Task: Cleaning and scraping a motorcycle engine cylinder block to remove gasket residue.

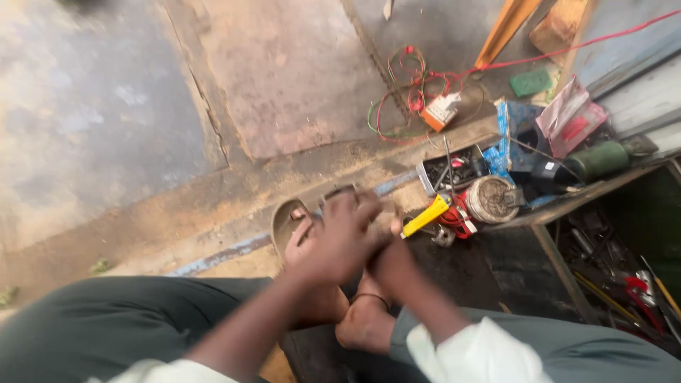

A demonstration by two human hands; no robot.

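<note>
My left hand point(340, 237) reaches in from the lower left and lies over my right hand point(391, 264), which comes from the lower right. Both are pressed together above my feet, and motion blurs them. A small dark grey part point(339, 191) sticks out above the left fingers, which curl around it. The left hand hides most of the right hand's fingers, so its grip cannot be made out. Under the hands are a bare foot point(362, 319) and a tan sandal point(286, 221).
A yellow-handled tool point(425, 216), a tray of small metal bits point(454, 170) and a round tin point(491, 198) lie to the right on a low board. Red and green wires point(411, 89) tangle beyond. More tools point(638, 291) sit at lower right. Cracked concrete floor point(128, 106) spreads left.
</note>
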